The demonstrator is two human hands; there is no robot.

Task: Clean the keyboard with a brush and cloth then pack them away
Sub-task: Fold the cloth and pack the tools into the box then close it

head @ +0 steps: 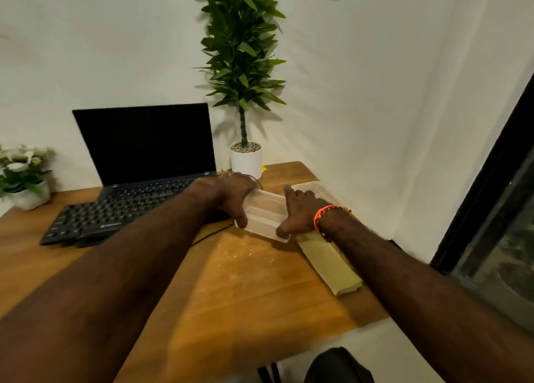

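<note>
- We grip the translucent container (264, 215) with both hands: left hand (231, 193) clasps its left end, right hand (300, 209) its right.
- The folded cloth (332, 262) lies just right of the container, long axis toward us; the right hand is nearer.
- The keyboard (95, 219) sits left of the container.
- We cannot see a brush.

No text can be read. A pale logo sits on the front edge of the black keyboard (95, 219), left of both hands, too blurred to make out.
</note>
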